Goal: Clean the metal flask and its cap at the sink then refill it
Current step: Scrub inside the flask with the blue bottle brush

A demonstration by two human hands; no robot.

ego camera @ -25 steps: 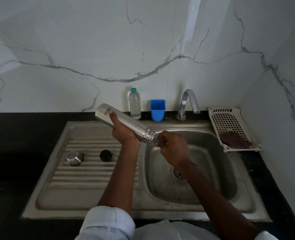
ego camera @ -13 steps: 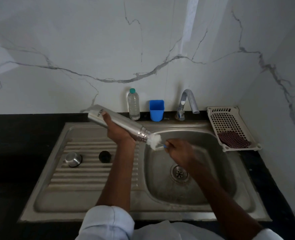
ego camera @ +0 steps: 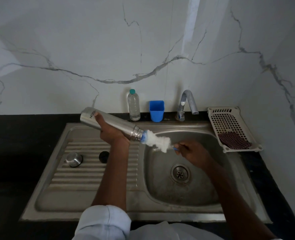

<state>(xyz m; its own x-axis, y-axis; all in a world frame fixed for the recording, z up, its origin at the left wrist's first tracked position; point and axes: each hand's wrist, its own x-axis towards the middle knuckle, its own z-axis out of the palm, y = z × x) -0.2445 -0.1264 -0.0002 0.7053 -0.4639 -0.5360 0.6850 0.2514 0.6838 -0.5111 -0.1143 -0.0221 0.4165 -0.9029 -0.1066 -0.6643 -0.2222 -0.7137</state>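
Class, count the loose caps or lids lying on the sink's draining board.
2: a metal cap on the ridges at left, and a black cap right of it, beside the forearm. None seem hidden.

Two bare forearms reach forward from the bottom edge of the view, each ending in a bare hand: the left hand (ego camera: pixel 112 131) and the right hand (ego camera: pixel 193 152). No ring, watch or bracelet shows on either. The left sleeve (ego camera: pixel 103 222) is pale, whitish cloth (with a faint blue cast in this dim light), rolled into a thick cuff just below the elbow. Between the arms lies more of the same pale garment (ego camera: pixel 160 231), softly creased. Of the right sleeve only a sliver appears at the lower right corner.
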